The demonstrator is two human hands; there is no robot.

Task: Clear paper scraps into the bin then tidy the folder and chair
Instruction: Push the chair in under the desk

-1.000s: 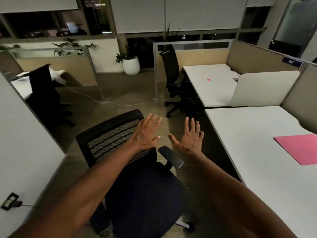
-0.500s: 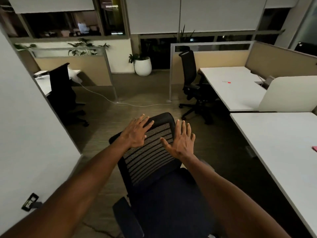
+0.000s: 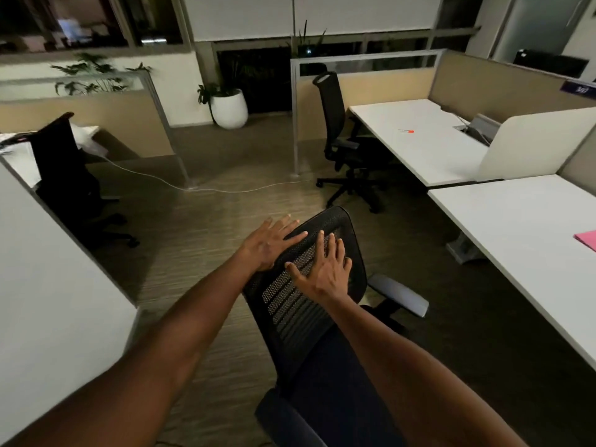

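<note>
White tabletop (image 3: 516, 227) w/ pink folder (image 3: 586, 240) is seen at 3 o'clock. Chair (image 3: 309, 285) backrest is touched by left hand (image 3: 267, 243) & right hand (image 3: 325, 272), fingers spread flat.

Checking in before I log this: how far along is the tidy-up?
No scraps show on the near desk. In hand: both open hands, left and right, lie flat on the chair backrest, away from the desk. The bin isn't in view. Left: the pink folder.

I see chair (image 3: 309, 285) back w/ black perforated mesh, matt; seat dark cloth; armrest (image 3: 400, 293) smooth grey plastic. Desk (image 3: 516, 227) top smooth matt white. Folder (image 3: 587, 239) at desk's right edge, pink paper. Floor (image 3: 200, 227) streaky carpet-like.
</note>
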